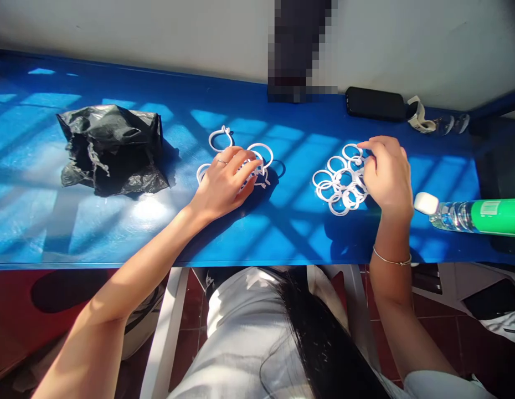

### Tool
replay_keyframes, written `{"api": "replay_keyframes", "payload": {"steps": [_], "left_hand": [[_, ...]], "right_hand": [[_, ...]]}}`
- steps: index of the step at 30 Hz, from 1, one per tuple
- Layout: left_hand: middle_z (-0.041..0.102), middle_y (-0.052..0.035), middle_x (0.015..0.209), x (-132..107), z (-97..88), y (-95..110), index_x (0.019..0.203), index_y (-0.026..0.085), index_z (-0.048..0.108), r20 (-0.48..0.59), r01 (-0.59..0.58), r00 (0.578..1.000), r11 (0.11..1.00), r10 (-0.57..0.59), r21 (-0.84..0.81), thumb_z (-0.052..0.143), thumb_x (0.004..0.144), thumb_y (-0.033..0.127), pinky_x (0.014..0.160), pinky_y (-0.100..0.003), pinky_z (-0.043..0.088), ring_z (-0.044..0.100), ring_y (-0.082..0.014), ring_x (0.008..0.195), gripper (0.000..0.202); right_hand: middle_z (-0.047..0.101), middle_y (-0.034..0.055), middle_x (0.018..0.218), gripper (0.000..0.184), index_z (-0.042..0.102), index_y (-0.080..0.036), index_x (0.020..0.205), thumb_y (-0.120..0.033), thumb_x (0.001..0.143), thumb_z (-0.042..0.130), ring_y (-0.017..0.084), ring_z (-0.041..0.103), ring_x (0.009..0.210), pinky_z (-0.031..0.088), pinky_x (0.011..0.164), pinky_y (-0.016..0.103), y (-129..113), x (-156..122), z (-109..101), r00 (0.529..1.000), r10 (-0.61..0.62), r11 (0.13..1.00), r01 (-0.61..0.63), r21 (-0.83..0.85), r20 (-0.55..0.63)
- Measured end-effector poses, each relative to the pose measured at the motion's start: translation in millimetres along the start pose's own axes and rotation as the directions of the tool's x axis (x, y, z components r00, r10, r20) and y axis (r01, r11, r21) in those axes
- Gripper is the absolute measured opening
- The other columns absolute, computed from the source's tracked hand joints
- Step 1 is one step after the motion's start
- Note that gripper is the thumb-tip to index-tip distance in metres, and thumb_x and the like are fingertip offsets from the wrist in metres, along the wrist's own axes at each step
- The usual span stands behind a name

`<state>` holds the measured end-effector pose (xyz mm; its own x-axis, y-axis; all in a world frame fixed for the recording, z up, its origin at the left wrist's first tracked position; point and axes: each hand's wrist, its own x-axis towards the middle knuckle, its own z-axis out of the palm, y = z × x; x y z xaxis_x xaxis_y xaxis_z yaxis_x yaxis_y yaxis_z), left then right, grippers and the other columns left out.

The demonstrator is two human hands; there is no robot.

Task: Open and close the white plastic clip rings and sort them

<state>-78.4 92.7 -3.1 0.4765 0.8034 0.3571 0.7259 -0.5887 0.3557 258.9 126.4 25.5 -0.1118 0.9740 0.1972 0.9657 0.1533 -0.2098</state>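
Over a blue table (pixel 282 244), a left hand (pixel 230 180) arches across a loose cluster of white rings (pixel 261 145), its grip hidden. The right hand (pixel 388 172) curves beside a denser pile of white rings (pixel 336 180), fingertips at its far edge — whether pinching one, I cannot tell. The gap likely keeps both groups distinct. A crumpled black bag (pixel 116 127) lies left of the left hand; right of the right hand, a bottle (pixel 494 216) lies sideways, probably clear of the work.
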Motion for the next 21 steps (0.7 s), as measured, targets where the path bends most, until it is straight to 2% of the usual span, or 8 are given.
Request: {"api": "replay_keyframes", "payload": {"steps": [4, 8, 12, 15, 17, 19, 21], "left_hand": [[0.063, -0.0126, 0.125, -1, 2.0, 0, 0.124, 0.02, 0.06, 0.039, 0.031, 0.999, 0.999, -0.033, 0.038, 0.047, 0.092, 0.02, 0.099, -0.049, 0.048, 0.052, -0.0303, 0.126, 0.034], [0.061, -0.0129, 0.129, -1, 4.4, 0, 0.122, 0.019, 0.061, 0.076, 0.04, 0.996, 0.998, -0.043, 0.042, 0.044, 0.092, 0.017, 0.102, -0.052, 0.045, 0.045, -0.0316, 0.136, 0.035], [0.059, -0.0132, 0.132, -1, 5.6, 2, 0.124, 0.021, 0.061, 0.079, 0.049, 0.996, 0.998, -0.052, 0.04, 0.046, 0.092, 0.016, 0.104, -0.053, 0.043, 0.043, -0.0317, 0.138, 0.036], [0.058, -0.0142, 0.136, -1, 7.6, 6, 0.126, 0.022, 0.06, 0.062, 0.042, 0.997, 0.998, -0.045, 0.051, 0.047, 0.093, 0.016, 0.105, -0.053, 0.041, 0.044, -0.0319, 0.139, 0.037], [0.056, -0.0152, 0.139, -2, 9.8, 8, 0.13, 0.022, 0.057, 0.049, 0.025, 0.998, 0.999, -0.028, 0.043, 0.048, 0.093, 0.016, 0.107, -0.054, 0.039, 0.043, -0.0325, 0.139, 0.039], [0.055, -0.0163, 0.141, -2, 11.9, 9, 0.134, 0.021, 0.055, 0.038, -0.009, 0.999, 1.0, 0.008, 0.018, 0.051, 0.093, 0.018, 0.108, -0.054, 0.038, 0.044, -0.0328, 0.139, 0.041], [0.055, -0.0175, 0.141, -2, 13.7, 10, 0.137, 0.02, 0.052, 0.027, -0.054, 0.998, 0.999, 0.054, -0.007, 0.052, 0.094, 0.02, 0.108, -0.053, 0.038, 0.045, -0.0324, 0.138, 0.043]], "right_hand": [[0.061, 0.0161, 0.124, 0.042, 0.066, -0.016, 0.114, 0.001, 0.086, 0.039, 0.034, 0.057, 0.115, 0.044, 0.097, 0.045, 5, 2, -3, 0.985, 0.072, 0.996, -0.063, -0.06, 0.159], [0.067, 0.0147, 0.107, 0.032, 0.07, -0.014, 0.103, -0.001, 0.085, 0.047, 0.031, 0.062, 0.098, 0.048, 0.089, 0.043, -3, 3, -5, 0.974, 0.082, 0.995, -0.066, -0.079, 0.212], [0.067, 0.0083, 0.086, 0.015, 0.068, -0.018, 0.088, -0.01, 0.086, 0.055, 0.026, 0.062, 0.078, 0.05, 0.078, 0.04, -5, 2, -1, 0.968, 0.064, 0.998, -0.054, -0.044, 0.243], [0.064, 0.0097, 0.087, 0.01, 0.065, -0.019, 0.085, -0.022, 0.089, 0.056, 0.029, 0.061, 0.086, 0.05, 0.079, 0.043, -4, 1, 4, 0.981, -0.034, 0.999, 0.041, -0.035, 0.191], [0.064, 0.0122, 0.093, 0.015, 0.063, -0.019, 0.085, -0.029, 0.091, 0.053, 0.031, 0.06, 0.094, 0.049, 0.085, 0.047, -4, 2, 6, 0.99, -0.109, 0.994, 0.11, -0.004, 0.095], [0.066, 0.0125, 0.097, 0.018, 0.061, -0.02, 0.085, -0.033, 0.092, 0.05, 0.031, 0.06, 0.098, 0.049, 0.088, 0.048, -8, 2, 7, 0.982, -0.19, 0.978, 0.19, 0.084, -0.011], [0.068, 0.0098, 0.1, 0.018, 0.062, -0.021, 0.088, -0.035, 0.093, 0.052, 0.028, 0.063, 0.098, 0.05, 0.088, 0.045, -18, 0, 6, 0.961, -0.271, 0.933, 0.275, 0.233, -0.048]]}}
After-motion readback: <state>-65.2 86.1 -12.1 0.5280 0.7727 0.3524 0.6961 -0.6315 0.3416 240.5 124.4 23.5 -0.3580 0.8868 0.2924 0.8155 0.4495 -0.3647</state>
